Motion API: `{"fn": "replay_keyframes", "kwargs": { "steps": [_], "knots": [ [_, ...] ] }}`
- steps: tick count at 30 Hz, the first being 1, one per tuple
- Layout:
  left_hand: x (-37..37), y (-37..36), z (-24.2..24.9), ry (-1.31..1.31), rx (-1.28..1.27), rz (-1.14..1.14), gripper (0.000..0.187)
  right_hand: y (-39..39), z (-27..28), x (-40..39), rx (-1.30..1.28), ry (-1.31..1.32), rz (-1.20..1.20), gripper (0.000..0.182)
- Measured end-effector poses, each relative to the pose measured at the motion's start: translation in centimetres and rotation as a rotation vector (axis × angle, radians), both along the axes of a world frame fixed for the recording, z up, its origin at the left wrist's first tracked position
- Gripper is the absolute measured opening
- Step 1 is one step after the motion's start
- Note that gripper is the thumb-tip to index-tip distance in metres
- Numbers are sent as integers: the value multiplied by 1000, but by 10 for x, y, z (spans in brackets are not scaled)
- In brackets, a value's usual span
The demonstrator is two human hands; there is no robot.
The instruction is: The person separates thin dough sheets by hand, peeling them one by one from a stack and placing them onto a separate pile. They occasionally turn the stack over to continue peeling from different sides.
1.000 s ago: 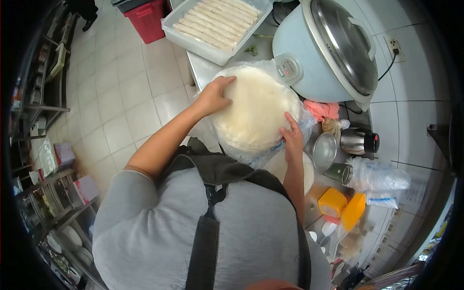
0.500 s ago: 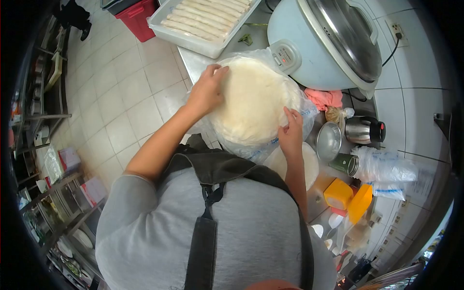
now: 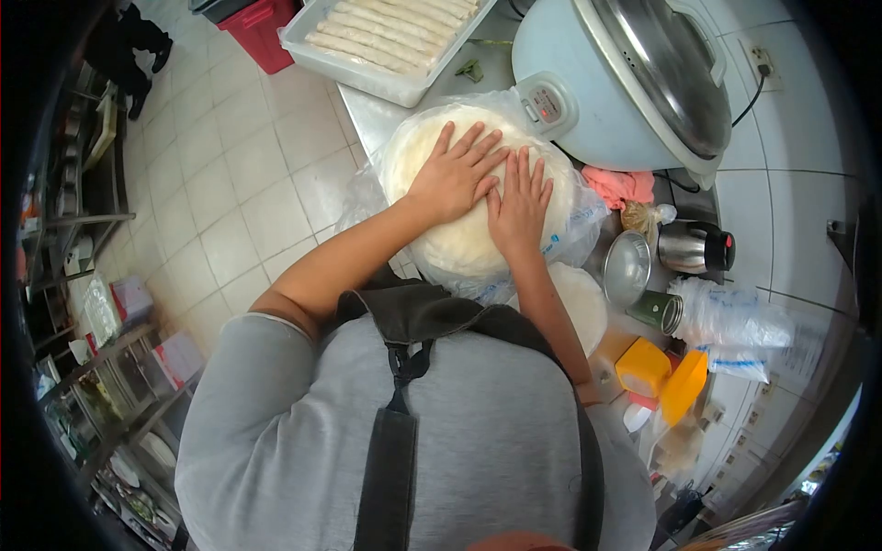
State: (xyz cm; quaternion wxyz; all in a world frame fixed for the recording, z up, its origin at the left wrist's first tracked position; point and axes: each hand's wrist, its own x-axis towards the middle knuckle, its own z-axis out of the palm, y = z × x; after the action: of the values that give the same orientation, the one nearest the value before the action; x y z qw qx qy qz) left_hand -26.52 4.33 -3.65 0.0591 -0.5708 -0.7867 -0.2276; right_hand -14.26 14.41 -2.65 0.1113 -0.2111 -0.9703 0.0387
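Whereas our hands were at opposite edges of the pale round stack (image 3: 459, 246) in the earlier frame, we now lay our left hand (image 3: 456, 182) and right hand (image 3: 521, 207) flat on its top, close together. Our grip is open on both sides, fingers extended and pressing nothing between them. We see the stack on the steel worktop (image 3: 375, 121), soft-looking and layered at its rim, inside a crinkled clear bag (image 3: 356, 204) whose blue print is too small for us to read. Another pale disc (image 3: 581, 301) lies just beside it. The light blue cooker (image 3: 602, 106) has a shiny metal lid (image 3: 663, 69) and a control panel (image 3: 548, 105) with lettering we cannot make out. Near it, we have slender white rolls (image 3: 390, 35) in a translucent tray (image 3: 354, 81), a rumpled pink cloth (image 3: 621, 186) and a rounded metal bowl (image 3: 627, 269). More of another person's dark-clad legs (image 3: 118, 50) now shows beyond the worktop.
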Motion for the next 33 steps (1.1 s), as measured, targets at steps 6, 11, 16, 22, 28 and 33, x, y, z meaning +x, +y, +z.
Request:
{"fn": "replay_keyframes", "kwargs": {
  "steps": [6,11,16,22,28,33],
  "knots": [
    [5,-6,1,-8,-34,-20,49,-4,-3,7,4,-14,-17,62],
    [8,-11,2,-12,-18,-38,51,-10,0,24,-21,-23,-22,63],
    [13,-15,5,-14,13,-40,50,-22,1,46,-27,-19,-91,63],
    [6,-10,1,90,-46,-280,49,-43,0,73,-39,-65,-66,61],
    [4,16,9,-59,-59,-137,52,-51,11,76,-53,-82,-62,57],
    [7,16,0,40,-15,-27,57,-11,47,118,-861,240,-165,42]
  ]
}}
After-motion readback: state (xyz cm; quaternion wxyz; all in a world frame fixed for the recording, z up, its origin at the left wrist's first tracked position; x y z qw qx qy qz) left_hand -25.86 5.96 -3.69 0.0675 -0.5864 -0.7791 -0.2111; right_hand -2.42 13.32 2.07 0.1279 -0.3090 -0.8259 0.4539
